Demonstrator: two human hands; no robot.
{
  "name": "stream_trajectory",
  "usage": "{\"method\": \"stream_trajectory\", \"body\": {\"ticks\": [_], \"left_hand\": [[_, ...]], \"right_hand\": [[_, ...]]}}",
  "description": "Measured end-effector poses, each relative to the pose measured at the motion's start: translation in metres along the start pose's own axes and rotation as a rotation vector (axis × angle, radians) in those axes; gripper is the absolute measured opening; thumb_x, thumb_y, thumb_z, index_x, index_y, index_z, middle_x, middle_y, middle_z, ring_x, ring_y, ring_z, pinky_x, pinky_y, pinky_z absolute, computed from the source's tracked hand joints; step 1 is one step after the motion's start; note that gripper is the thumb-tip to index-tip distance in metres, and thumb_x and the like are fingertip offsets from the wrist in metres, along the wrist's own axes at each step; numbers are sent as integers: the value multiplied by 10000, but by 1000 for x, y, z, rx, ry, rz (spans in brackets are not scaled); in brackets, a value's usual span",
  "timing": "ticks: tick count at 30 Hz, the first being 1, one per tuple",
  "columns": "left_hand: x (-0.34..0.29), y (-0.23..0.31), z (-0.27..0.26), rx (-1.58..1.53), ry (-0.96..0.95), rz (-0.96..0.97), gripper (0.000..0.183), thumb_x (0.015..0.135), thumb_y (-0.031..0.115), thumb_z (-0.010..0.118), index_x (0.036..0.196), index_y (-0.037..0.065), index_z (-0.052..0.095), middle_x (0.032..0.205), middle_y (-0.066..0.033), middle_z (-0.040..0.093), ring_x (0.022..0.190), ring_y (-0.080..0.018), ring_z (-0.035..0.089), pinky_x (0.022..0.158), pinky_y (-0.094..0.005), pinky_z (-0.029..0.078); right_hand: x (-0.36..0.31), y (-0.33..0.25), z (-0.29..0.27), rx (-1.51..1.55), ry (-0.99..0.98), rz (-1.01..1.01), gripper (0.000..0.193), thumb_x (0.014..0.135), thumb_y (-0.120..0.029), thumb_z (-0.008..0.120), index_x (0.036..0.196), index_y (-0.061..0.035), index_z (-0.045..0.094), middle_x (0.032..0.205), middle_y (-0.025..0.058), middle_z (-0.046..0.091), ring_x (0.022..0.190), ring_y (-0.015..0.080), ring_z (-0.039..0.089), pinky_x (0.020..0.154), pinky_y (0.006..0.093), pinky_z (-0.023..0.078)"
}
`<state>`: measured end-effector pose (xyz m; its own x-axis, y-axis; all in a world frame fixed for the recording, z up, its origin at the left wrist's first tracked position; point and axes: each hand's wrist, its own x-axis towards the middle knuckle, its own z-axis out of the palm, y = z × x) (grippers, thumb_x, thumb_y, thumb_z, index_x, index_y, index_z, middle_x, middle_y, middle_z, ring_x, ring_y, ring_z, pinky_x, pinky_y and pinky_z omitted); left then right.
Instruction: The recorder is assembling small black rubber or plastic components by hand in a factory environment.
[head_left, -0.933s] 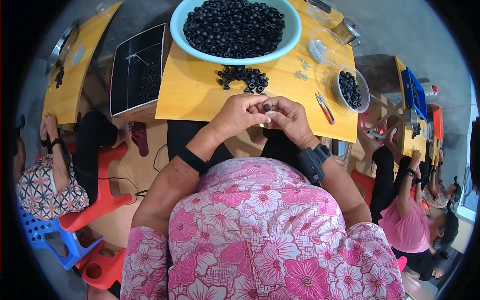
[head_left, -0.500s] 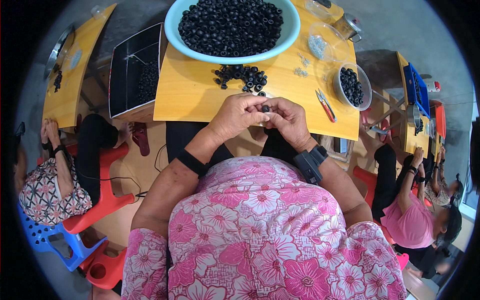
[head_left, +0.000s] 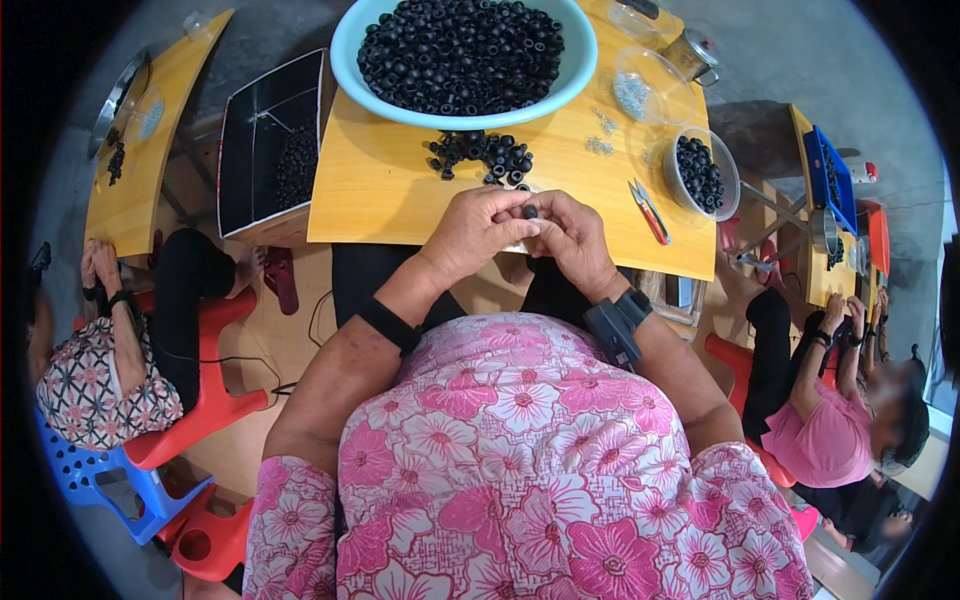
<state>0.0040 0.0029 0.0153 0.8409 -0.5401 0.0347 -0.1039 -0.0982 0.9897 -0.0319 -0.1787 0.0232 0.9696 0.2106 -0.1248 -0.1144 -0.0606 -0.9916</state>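
Observation:
My left hand (head_left: 478, 232) and my right hand (head_left: 572, 240) meet above the table's front edge, fingers pinched together. Between their fingertips sits a small round black part (head_left: 530, 212), gripped from both sides; the fingers cover much of it. Just beyond my hands lies a loose pile of similar black parts (head_left: 508, 158). Behind that pile stands a light blue basin (head_left: 345, 72) heaped with more of them. To the right, a clear tub (head_left: 737, 190) holds further black parts. Thread snips (head_left: 652, 212) with red-orange handles lie between my right hand and the tub.
The yellow table (head_left: 380, 215) carries small clear bits (head_left: 601, 146), a clear dish (head_left: 680, 103) of them and a metal mug (head_left: 693, 56). On the left stands a black-lined box (head_left: 250, 130). Other people work at tables on both sides, seated on red and blue stools.
My hands hold almost the same place, still pinching the small black part. At the right, the person in pink has shifted slightly, with hands raised near their table.

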Motion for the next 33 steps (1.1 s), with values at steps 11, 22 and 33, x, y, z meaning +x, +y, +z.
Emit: {"method": "stream_trajectory", "body": {"ticks": [11, 22, 33], "left_hand": [[-2, -11, 4, -128, 86, -34, 247, 854, 17, 652, 1099, -2, 665, 849, 11, 648, 739, -46, 572, 699, -206, 498], [-1, -16, -2, -177, 81, -60, 132, 878, 40, 649, 998, -13, 648, 918, -15, 662, 814, -62, 611, 740, -208, 511], [2, -14, 4, -356, 114, -174, 136, 916, 53, 614, 1033, -16, 609, 942, -32, 650, 840, -78, 627, 732, -219, 538]], "right_hand": [[3, -16, -17, 313, -146, 284, 176, 984, -157, 516, 1030, -9, 601, 784, 12, 573, 689, 94, 550, 684, 268, 519], [2, -16, -4, 243, -68, 321, 133, 945, -121, 593, 1004, -2, 599, 820, 20, 588, 683, 85, 564, 662, 258, 538], [17, -17, -18, 320, -71, 427, 134, 955, -74, 549, 1046, 18, 584, 869, 46, 628, 692, 87, 581, 645, 248, 527]]}}
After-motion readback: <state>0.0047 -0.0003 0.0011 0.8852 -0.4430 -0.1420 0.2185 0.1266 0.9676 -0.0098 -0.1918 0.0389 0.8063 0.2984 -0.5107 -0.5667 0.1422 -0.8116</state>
